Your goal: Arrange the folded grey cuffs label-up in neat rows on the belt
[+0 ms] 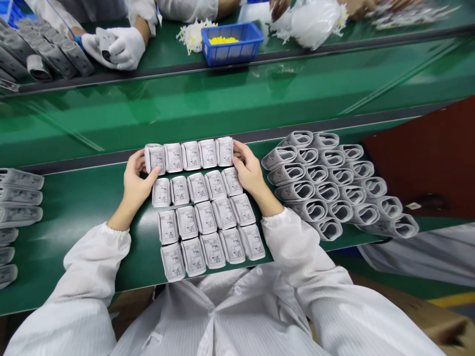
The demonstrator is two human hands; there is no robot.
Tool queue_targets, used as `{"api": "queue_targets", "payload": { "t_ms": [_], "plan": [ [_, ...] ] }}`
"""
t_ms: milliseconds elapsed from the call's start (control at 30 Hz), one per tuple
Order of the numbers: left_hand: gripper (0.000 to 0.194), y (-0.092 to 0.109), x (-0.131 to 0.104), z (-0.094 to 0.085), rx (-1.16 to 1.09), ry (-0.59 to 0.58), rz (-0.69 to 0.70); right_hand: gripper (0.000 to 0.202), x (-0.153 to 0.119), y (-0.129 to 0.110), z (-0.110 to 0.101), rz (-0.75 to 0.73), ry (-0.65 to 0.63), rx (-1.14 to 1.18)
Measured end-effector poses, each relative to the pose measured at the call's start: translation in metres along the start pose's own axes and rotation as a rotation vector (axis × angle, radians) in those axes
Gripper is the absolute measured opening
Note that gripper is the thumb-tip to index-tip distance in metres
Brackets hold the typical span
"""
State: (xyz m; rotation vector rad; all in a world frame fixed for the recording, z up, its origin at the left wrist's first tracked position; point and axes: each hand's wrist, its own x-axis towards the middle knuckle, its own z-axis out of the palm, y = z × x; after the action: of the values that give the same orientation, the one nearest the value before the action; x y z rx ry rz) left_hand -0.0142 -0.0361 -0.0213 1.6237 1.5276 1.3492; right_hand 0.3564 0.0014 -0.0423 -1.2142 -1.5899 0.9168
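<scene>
Folded grey-white printed sheets, seemingly leaflets, lie in several rows on the green worktop before me. My left hand [138, 182] grips the left end of the farthest row of folded leaflets [191, 156], thumb on the near face and fingers round the outer side. At that row's right end, my right hand [249, 170] presses inward, its fingers partly hidden behind the end piece. The row is squeezed between both hands. Closer to my body sit the other rows of folded leaflets [206, 217], standing side by side with the same printed picture facing up.
Rolled leaflets [328, 185] are piled at the right, open ends toward me. More folded ones [20, 195] lie far left. Across a raised green ledge, a co-worker's gloved hands [120, 47] hold a small grey piece near a blue bin [233, 49] with yellow bits. A brown board [430, 158] stands right.
</scene>
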Motion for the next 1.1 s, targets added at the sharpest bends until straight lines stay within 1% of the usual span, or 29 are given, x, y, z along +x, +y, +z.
{"api": "queue_targets", "payload": {
  "t_ms": [67, 233, 333, 567, 767, 900, 1100],
  "plan": [
    [0.076, 0.002, 0.000, 0.000, -0.007, 0.004, -0.001, 0.058, 0.000, 0.001, 0.000, -0.001, -0.002, -0.011],
    [0.061, 0.007, 0.001, 0.000, -0.019, 0.047, 0.023, 0.058, 0.000, 0.003, 0.000, -0.007, 0.000, -0.004],
    [0.060, 0.007, 0.002, -0.002, -0.002, 0.060, 0.026, 0.059, 0.000, 0.004, 0.000, 0.000, 0.001, -0.004],
    [0.063, 0.003, 0.001, -0.001, -0.025, 0.047, 0.018, 0.059, 0.000, 0.005, 0.001, 0.006, 0.023, 0.007],
    [0.065, 0.000, 0.001, 0.000, -0.042, 0.036, 0.001, 0.060, -0.001, 0.006, 0.001, 0.002, 0.016, 0.009],
    [0.063, -0.002, 0.000, -0.002, -0.021, 0.011, 0.007, 0.059, -0.001, 0.007, 0.001, -0.013, 0.023, 0.005],
    [0.054, -0.003, -0.001, -0.004, 0.006, -0.002, 0.003, 0.060, -0.002, 0.010, 0.002, -0.019, 0.030, 0.027]
  ]
}}
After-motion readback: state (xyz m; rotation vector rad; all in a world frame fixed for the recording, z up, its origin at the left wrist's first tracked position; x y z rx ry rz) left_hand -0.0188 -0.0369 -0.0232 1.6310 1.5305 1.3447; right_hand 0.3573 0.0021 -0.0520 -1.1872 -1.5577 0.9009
